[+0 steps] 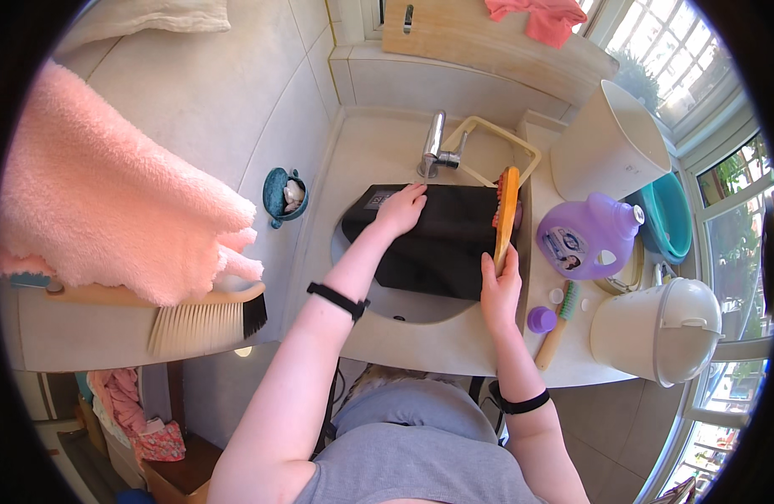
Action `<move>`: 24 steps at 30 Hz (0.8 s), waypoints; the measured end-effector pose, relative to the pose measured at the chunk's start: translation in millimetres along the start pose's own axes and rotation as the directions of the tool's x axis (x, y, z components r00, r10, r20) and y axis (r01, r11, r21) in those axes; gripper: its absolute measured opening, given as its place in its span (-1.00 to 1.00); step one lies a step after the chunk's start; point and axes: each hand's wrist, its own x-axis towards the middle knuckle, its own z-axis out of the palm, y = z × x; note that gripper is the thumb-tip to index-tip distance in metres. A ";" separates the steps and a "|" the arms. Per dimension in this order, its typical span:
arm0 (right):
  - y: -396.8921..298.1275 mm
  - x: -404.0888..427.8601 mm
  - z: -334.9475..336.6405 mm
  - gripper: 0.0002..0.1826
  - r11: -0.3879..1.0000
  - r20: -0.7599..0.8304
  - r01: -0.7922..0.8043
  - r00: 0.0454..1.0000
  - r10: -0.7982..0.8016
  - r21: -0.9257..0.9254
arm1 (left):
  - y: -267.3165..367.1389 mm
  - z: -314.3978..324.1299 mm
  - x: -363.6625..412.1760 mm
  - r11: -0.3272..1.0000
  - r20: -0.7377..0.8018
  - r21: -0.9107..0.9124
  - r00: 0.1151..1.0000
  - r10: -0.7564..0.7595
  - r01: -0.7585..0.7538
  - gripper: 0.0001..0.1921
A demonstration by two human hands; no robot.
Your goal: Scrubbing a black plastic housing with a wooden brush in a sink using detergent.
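Observation:
A black box-shaped container (444, 252) lies on its side across the oval sink (412, 313), with a label at its left end. My left hand (402, 209) holds it from above, fingertips at its far edge below the chrome faucet (432, 142). What looks like a thin stream of water drops beside those fingers. In my right hand (502, 286) is the handle of a wooden scrub brush (508, 205). The brush stands upright at the container's right end, its red bristles turned left towards the black surface. Whether the bristles touch it is hard to tell.
Right of the sink stand a purple detergent jug (585, 242), a white bin (604, 145), a lidded white bin (655, 331) and a green-bristled brush (560, 324). A cream frame (529, 148) leans behind the faucet. Leftward are a pink towel (122, 201) and a bench brush (204, 321).

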 end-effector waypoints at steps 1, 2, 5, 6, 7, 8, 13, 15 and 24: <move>-2.1 1.1 -0.4 -0.50 1.000 0.015 -0.008 1.000 0.008 -0.014 | -5.0 -1.9 11.7 0.995 0.123 -0.095 0.992 0.038 -0.027 -0.58; -3.8 0.7 -0.2 -0.50 1.000 0.018 -0.001 1.000 0.002 -0.014 | -10.0 -3.8 21.4 0.982 0.159 -0.172 0.982 0.103 -0.075 -0.56; 0.5 -0.2 3.1 -0.49 0.996 0.031 -0.072 0.997 0.074 -0.047 | -8.6 -0.8 38.0 0.978 0.201 -0.166 0.967 0.157 -0.125 -0.54; 4.4 0.0 4.7 -0.50 0.996 0.016 -0.077 0.997 0.078 -0.054 | -3.6 0.6 39.1 0.977 0.203 -0.170 0.966 0.160 -0.126 -0.54; 6.6 -0.1 5.8 -0.51 0.995 0.002 -0.080 0.997 0.080 -0.060 | 1.3 1.5 39.4 0.987 0.229 -0.109 0.963 0.143 -0.120 -0.53; 7.1 -0.8 5.8 -0.51 0.995 0.002 -0.079 0.997 0.080 -0.062 | 6.4 2.5 38.8 0.992 0.253 -0.047 0.960 0.123 -0.114 -0.51; 10.6 -3.3 7.6 -0.49 0.994 -0.014 -0.043 0.999 0.042 -0.098 | 56.0 7.7 7.7 0.938 0.197 -0.044 0.918 0.345 -0.343 -0.47; 13.6 -5.1 7.8 -0.49 0.997 -0.003 -0.022 1.000 0.022 -0.074 | 69.9 9.4 -5.9 0.880 0.165 -0.103 0.864 0.476 -0.465 -0.49; 3.1 -3.1 7.4 -0.51 0.996 0.034 -0.083 0.996 0.084 -0.034 | -27.2 -22.8 -11.5 0.982 0.134 0.181 0.990 0.033 -0.057 -0.49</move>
